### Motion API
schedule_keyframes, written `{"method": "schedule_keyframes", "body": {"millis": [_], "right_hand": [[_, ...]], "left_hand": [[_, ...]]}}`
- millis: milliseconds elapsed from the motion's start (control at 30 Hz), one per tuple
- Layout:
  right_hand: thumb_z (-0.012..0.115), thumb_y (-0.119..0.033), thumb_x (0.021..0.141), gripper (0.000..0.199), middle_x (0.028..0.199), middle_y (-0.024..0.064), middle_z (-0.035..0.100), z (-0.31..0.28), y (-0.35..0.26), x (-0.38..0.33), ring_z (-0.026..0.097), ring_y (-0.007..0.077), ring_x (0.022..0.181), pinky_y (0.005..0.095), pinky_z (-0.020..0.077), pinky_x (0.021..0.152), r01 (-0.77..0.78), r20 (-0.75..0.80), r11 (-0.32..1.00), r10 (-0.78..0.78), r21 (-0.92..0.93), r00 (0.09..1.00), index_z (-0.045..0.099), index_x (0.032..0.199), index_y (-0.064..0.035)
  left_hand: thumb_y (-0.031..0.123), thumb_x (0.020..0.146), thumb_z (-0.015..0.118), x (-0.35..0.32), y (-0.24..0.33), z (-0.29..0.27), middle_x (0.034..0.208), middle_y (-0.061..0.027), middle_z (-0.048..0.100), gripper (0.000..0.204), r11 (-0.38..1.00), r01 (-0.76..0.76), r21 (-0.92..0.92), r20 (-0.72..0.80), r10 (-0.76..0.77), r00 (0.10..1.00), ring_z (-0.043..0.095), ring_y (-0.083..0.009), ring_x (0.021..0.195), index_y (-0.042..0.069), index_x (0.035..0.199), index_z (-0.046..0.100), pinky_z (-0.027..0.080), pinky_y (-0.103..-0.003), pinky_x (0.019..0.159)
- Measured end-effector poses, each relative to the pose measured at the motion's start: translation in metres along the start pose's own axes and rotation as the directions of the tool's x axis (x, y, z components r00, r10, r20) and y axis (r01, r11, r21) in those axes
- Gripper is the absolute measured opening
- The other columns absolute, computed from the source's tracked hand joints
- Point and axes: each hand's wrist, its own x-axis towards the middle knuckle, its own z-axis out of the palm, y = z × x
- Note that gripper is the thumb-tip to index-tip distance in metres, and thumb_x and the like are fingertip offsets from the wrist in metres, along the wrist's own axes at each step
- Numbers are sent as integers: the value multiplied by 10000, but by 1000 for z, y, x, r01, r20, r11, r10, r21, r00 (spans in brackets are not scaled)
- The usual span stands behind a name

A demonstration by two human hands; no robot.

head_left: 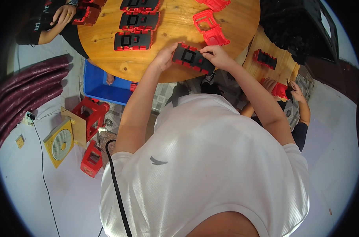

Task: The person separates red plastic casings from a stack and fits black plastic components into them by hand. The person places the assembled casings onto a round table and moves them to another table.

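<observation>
Between my two hands, over the near edge of the round table, is a flat rectangular plastic part, black with red edges and a raised black square in its middle. My left hand is closed round its left end, with the thumb partly hidden. At its far right edge, my right hand grips it with bent fingers. To the left lie similar black and red parts in a column. Beyond my right hand are red open frames without black plates.
The round wooden table spans the top. A co-worker's hand is at upper left. Another person's hands hold a red part beside a small wooden table. Lower left are a blue tub, red stools and a yellow fan.
</observation>
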Motion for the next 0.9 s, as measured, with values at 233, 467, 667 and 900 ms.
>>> {"method": "schedule_keyframes", "body": {"millis": [233,467,667,900], "right_hand": [[592,-96,790,121,793,104,633,-6,-37,-25,605,168,722,289,460,651,310,-189,702,-536,-642,823,620,845,8],[560,-275,816,286,720,170,607,-8,17,-27,599,313,694,385,461,650,-428,-301,887,462,174,834,593,809,9],[560,-382,822,435,663,187,585,-2,22,-14,604,305,676,385,460,629,-99,-385,975,14,-202,923,580,803,53],[545,-446,839,457,635,76,595,12,21,-45,572,143,480,293,446,436,-365,-17,916,373,169,928,602,777,2]], "left_hand": [[192,909,506,0,-12,-4,1035,-40,590,318,976,-177,127,-135,194,972,565,-120,926,51,1194,506,461,-264,802],[191,911,505,-1,-18,-8,1012,-40,595,289,968,-207,142,-106,223,969,564,-115,907,34,1154,521,456,-250,791],[196,918,496,5,-24,-16,1003,-34,600,296,936,-310,166,-108,330,938,572,-106,893,42,1171,520,461,-254,794],[206,913,503,13,-32,-23,1031,-26,561,305,925,-325,199,-110,350,930,512,-102,968,20,1154,520,395,-244,860]]}}
